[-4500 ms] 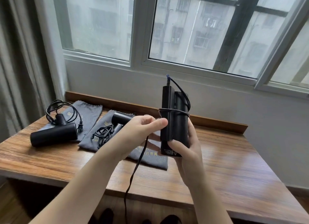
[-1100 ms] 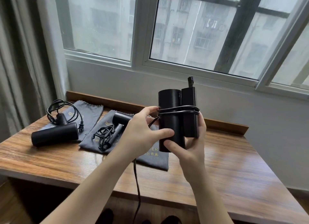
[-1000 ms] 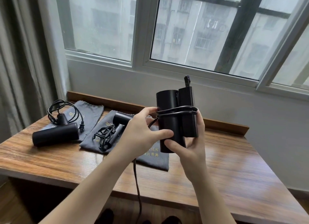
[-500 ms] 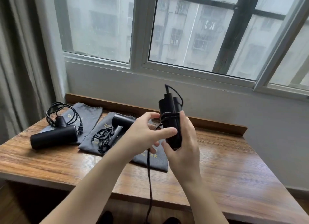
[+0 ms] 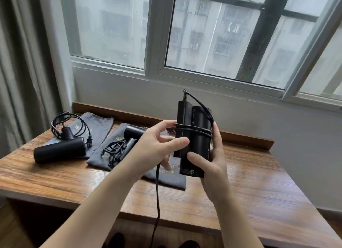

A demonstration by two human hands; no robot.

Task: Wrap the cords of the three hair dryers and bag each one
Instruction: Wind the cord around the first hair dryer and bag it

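Hair dryer (image 5: 197, 136), black, folded, is held upright in the air above the surface (image 5: 249, 188), roughly centre frame. Right hand (image 5: 212, 166) is clamped on its lower body: thumb across the front, fingers round the 3 o'clock side. Cord (image 5: 192, 130) leaves the top of the handle, arcs over to 3 o'clock, and bands the body with two or three turns at mid-height. Left hand (image 5: 157, 147) sits at 9 o'clock of the dryer, fingers closed on the cord at the wraps, thumb tip touching the dryer front. The loose tail of the cord hangs straight down from under the left hand, past the near edge of the surface, toward 6 o'clock.

Second hair dryer (image 5: 59, 151) lies on its side at 9 o'clock, barrel on the bare wood, with its loose cord loops and plug on a grey bag (image 5: 101, 125) behind it. Third hair dryer (image 5: 132, 134) lies on the middle grey bag (image 5: 98, 159), at 10 o'clock from the left hand, its cord bunched in a tangle just beside it at 8 o'clock. Another grey bag (image 5: 172, 181) with gold lettering lies flat under the hands, partly hidden by the left wrist; I cannot tell whether it overlaps the middle bag.

Window (image 5: 203, 34) runs across 12 o'clock and a curtain (image 5: 22, 62) hangs at 9 o'clock.
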